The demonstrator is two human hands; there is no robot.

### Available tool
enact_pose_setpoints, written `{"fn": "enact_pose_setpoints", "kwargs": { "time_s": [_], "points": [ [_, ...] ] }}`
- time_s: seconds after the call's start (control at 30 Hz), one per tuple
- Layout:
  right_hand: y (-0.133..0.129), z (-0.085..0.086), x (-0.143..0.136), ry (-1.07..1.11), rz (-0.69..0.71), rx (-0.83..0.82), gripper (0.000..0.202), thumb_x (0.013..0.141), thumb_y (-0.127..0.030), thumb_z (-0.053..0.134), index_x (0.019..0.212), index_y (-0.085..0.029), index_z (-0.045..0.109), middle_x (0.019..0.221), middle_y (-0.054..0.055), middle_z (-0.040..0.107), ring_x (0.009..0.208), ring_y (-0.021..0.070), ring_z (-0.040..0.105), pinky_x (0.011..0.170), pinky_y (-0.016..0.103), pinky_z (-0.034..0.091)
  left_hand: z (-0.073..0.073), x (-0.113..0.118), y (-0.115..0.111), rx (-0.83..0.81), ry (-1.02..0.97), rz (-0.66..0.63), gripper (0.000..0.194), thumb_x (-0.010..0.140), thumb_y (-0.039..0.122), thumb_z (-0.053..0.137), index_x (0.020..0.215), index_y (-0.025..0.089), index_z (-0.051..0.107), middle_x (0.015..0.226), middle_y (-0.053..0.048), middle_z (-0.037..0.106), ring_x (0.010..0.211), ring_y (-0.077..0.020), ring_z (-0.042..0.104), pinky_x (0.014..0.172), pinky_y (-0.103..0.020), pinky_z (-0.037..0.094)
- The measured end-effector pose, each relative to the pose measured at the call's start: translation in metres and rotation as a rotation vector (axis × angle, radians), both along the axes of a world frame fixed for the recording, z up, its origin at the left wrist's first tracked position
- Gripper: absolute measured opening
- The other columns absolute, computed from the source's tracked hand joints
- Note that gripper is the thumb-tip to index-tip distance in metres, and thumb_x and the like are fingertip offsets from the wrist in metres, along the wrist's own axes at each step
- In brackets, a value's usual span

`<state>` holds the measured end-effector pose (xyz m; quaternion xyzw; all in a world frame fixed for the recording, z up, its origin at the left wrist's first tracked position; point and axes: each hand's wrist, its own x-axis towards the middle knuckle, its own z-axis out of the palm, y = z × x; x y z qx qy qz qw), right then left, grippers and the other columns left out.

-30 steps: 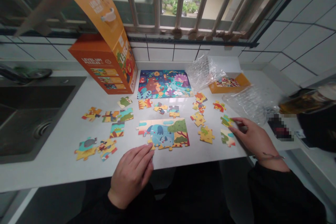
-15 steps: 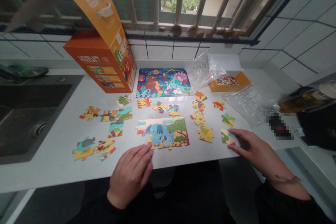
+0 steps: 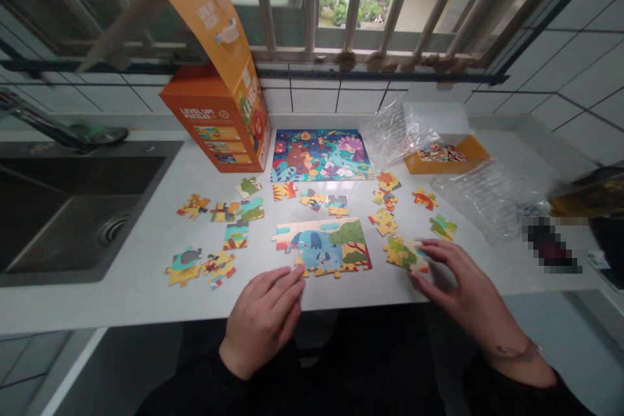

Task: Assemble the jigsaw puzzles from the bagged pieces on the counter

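Observation:
A partly joined jigsaw puzzle [image 3: 336,247] with blue elephants and a green tree lies on the counter before me. My left hand [image 3: 266,315] has its fingers pressed together at the puzzle's lower left corner, the fingertips against its edge; what lies under them is hidden. To the right, my right hand [image 3: 453,279] pinches a cream, green and red puzzle piece [image 3: 415,256] between thumb and index finger. That piece overlaps or adjoins a yellow and green puzzle piece [image 3: 396,250]; I cannot tell whether the two are joined.
Loose pieces [image 3: 236,234] lie left, above and right of the puzzle. Behind are a dark picture card [image 3: 322,155], an orange puzzle box [image 3: 214,123], an orange tray [image 3: 470,155] of pieces and crumpled clear plastic [image 3: 492,198]. A sink [image 3: 168,172] is left.
My right hand has brought its puzzle piece left, up to the yellow and green one. My left hand stays at the puzzle's corner. The whole view has shifted to the left.

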<state>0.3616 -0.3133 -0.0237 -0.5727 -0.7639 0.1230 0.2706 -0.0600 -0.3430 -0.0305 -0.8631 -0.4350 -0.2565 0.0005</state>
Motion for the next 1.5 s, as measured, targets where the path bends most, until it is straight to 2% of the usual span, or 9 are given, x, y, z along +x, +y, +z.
{"fn": "enact_pose_setpoints", "kwargs": {
  "time_s": [0.2,0.37,0.5,0.6,0.77,0.93,1.1,1.43,1.5],
  "points": [
    [0.007,0.004,-0.099,0.208,0.241,0.026,0.059,0.098,-0.029,0.076,0.151,-0.036,0.049,0.147,0.012,0.065,0.139,0.0339,0.064,0.116,0.061,0.058,0.014,0.004,-0.004,-0.178,-0.254,-0.031,0.041,0.103,0.016,0.063,0.144,0.025,0.066,0.142,-0.011,0.075,0.13,-0.0264,0.071,0.11,-0.045,0.059],
    [0.015,0.009,-0.163,0.346,0.441,0.085,0.077,0.097,-0.026,0.079,0.162,-0.03,0.039,0.144,0.013,0.068,0.137,0.0301,0.066,0.116,0.053,0.06,0.026,0.021,0.001,-0.636,-0.802,0.262,0.051,0.101,0.043,0.074,0.146,0.025,0.058,0.13,-0.012,0.077,0.107,-0.0247,0.077,0.093,-0.041,0.065],
    [0.025,0.011,-0.178,0.312,0.496,0.08,0.073,0.097,-0.031,0.081,0.16,-0.027,0.043,0.15,0.014,0.065,0.141,0.029,0.063,0.117,0.049,0.059,0.027,0.022,0.016,-0.822,-1.052,0.378,0.039,0.098,0.047,0.074,0.126,0.021,0.065,0.107,-0.007,0.079,0.096,-0.0224,0.077,0.084,-0.035,0.063],
    [0.033,0.009,-0.17,0.175,0.43,0.104,0.058,0.099,-0.034,0.078,0.151,-0.026,0.054,0.156,0.015,0.062,0.143,0.0322,0.061,0.118,0.056,0.057,0.026,0.004,0.027,-0.735,-0.948,0.506,0.037,0.094,0.05,0.075,0.117,0.021,0.069,0.096,-0.004,0.076,0.088,-0.0209,0.075,0.08,-0.033,0.06],
    [0.037,-0.005,-0.155,0.013,0.324,0.137,0.04,0.101,-0.031,0.071,0.14,-0.024,0.065,0.157,0.015,0.062,0.152,0.036,0.052,0.126,0.066,0.046,0.026,-0.036,0.044,-0.647,-0.635,0.648,0.041,0.096,0.053,0.068,0.124,0.023,0.071,0.092,-0.002,0.074,0.082,-0.0208,0.071,0.075,-0.033,0.055],
    [0.036,-0.012,-0.155,-0.049,0.307,0.088,0.038,0.102,-0.033,0.069,0.139,-0.024,0.066,0.16,0.014,0.06,0.156,0.0356,0.048,0.129,0.066,0.041,0.029,-0.05,0.061,-0.706,-0.475,0.639,0.043,0.094,0.051,0.065,0.124,0.022,0.073,0.089,-0.002,0.075,0.079,-0.0221,0.072,0.074,-0.034,0.055],
    [0.037,-0.01,-0.156,-0.065,0.313,0.077,0.037,0.103,-0.033,0.067,0.138,-0.023,0.066,0.158,0.015,0.061,0.156,0.0345,0.048,0.129,0.065,0.041,0.032,-0.054,0.069,-0.578,-0.283,0.592,0.036,0.096,0.044,0.064,0.12,0.021,0.076,0.103,-0.006,0.073,0.083,-0.0226,0.069,0.082,-0.038,0.057],
    [0.037,-0.011,-0.156,-0.09,0.31,0.042,0.035,0.104,-0.035,0.066,0.137,-0.024,0.068,0.159,0.013,0.061,0.156,0.0344,0.048,0.129,0.065,0.04,0.028,-0.057,0.065,-0.456,-0.138,0.447,0.026,0.102,0.036,0.062,0.116,0.021,0.078,0.119,-0.01,0.068,0.098,-0.0252,0.071,0.095,-0.044,0.061],
    [0.036,-0.01,-0.156,-0.106,0.317,0.033,0.035,0.104,-0.036,0.066,0.137,-0.025,0.069,0.159,0.012,0.061,0.155,0.0341,0.049,0.129,0.065,0.039,0.025,-0.055,0.062,-0.386,-0.107,0.394,0.025,0.103,0.035,0.062,0.117,0.022,0.079,0.126,-0.012,0.068,0.11,-0.0287,0.071,0.101,-0.048,0.06]
  ]
}}
